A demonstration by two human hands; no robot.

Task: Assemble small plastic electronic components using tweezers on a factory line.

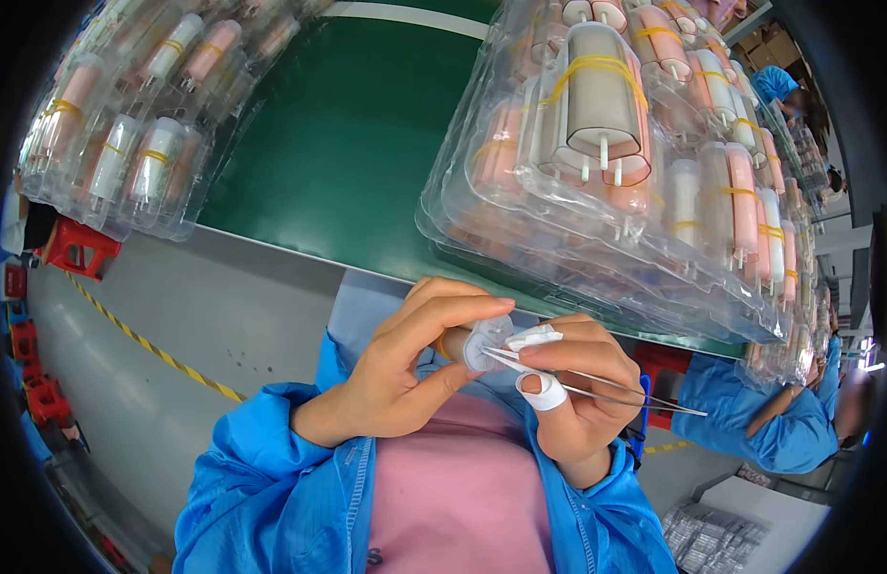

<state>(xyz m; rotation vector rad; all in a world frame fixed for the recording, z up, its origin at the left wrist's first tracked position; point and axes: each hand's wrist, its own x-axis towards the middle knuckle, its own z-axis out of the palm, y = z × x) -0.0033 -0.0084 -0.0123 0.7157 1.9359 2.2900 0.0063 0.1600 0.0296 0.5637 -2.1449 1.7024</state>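
Note:
My left hand (400, 364) is closed around a translucent plastic container (482, 345) in front of my chest, its pale end turned to the right. Most of the container's body is hidden by my fingers. In my right hand (591, 383) is a pair of metal tweezers (690, 409), gripped between thumb and fingers. The tweezer tips meet the container's pale end, though I cannot make out whether they pinch anything. White wrapping (543, 391) covers part of my right thumb, and a right fingertip is wrapped in white too.
On the green table (338, 143), stacked clear trays (443, 206) hold pink, grey and clear containers bound with yellow bands. More filled trays (128, 153) stand at the left. A co-worker's blue sleeve (778, 411) is at the right. Red stools (80, 247) stand beyond the table's left.

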